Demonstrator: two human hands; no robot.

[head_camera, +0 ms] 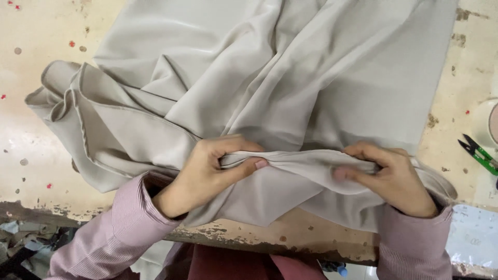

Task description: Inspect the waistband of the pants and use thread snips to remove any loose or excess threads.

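Worn worktable (31,155) — left hand (205,171) and right hand (391,179) both pinched on beige cloth's (311,78) gathered fold.

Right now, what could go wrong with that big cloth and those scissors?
The grey cloth is bunched between the left hand and right hand, with its near part hanging over the worn table edge, so it might slide off or snag on the rough paint. The green snips lie open-tipped beside the cloth's right side; a tug could perhaps drag fabric or a sleeve onto them.
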